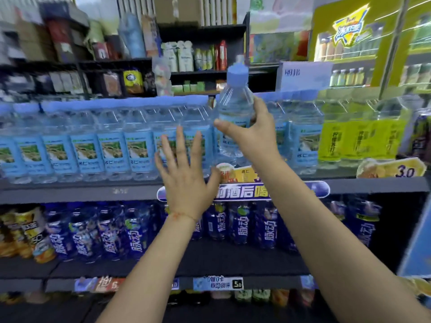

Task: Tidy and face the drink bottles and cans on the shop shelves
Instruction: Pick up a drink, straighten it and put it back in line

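A clear water bottle [234, 106] with a pale blue cap and blue label is lifted above its row, and my right hand [253, 134] grips it around the label. My left hand [186, 176] is spread flat with straight fingers in front of the row of blue-labelled water bottles [112, 152]; whether it touches them is unclear. That row fills the upper shelf [93, 192] from the far left to past the middle. Yellow-labelled bottles [356, 141] stand to the right of the water.
Dark blue drink bottles [112, 234] line the shelf below, with orange and yellow bottles [25, 231] at its left end. Price tags [218, 285] hang on the shelf edges. Behind the water row stand black shelves [200, 29] of small goods and a drinks fridge [373, 54].
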Tool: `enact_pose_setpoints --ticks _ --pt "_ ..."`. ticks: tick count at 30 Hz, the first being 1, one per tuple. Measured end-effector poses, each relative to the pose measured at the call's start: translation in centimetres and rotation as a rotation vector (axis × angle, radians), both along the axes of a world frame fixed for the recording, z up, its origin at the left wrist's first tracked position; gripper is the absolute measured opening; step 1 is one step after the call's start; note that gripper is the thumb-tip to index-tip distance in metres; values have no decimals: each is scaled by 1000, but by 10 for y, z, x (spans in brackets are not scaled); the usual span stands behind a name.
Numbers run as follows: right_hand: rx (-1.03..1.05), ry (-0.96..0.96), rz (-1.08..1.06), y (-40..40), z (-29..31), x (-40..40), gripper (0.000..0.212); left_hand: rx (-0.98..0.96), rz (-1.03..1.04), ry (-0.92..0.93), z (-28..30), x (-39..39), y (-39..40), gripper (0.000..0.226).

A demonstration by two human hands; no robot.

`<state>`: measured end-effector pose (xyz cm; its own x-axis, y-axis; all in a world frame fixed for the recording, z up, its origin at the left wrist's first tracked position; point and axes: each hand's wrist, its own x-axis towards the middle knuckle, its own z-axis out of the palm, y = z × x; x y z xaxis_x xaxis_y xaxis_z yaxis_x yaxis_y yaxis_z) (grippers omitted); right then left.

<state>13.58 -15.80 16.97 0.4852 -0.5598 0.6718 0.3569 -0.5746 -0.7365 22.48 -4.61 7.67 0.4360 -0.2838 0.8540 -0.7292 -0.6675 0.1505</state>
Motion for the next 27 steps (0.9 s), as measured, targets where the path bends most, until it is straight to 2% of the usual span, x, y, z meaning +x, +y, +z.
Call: enact_pose_setpoints --ticks 4,7,11,16,21,24,27 --pt "-25 58 76 0 -8 11 88 4 29 23 0 -3 -1 79" --pt "-52 84 21 1 -12 11 85 -3 14 35 1 -4 1 72" --pt "-102 169 -40 0 -18 9 93 -12 18 41 2 -4 1 68" --pt "-169 232 -149 1 -16 4 78 47 83 60 3 -6 -1 69" --pt "-215 301 -167 5 -23 -7 62 83 97 94 4 -11 0 67" --pt "-276 299 -190 11 -35 -21 55 140 23 132 -10 -20 11 65" --pt "-360 167 -276 30 -45 -40 42 186 -120 199 -27 -34 45 57"
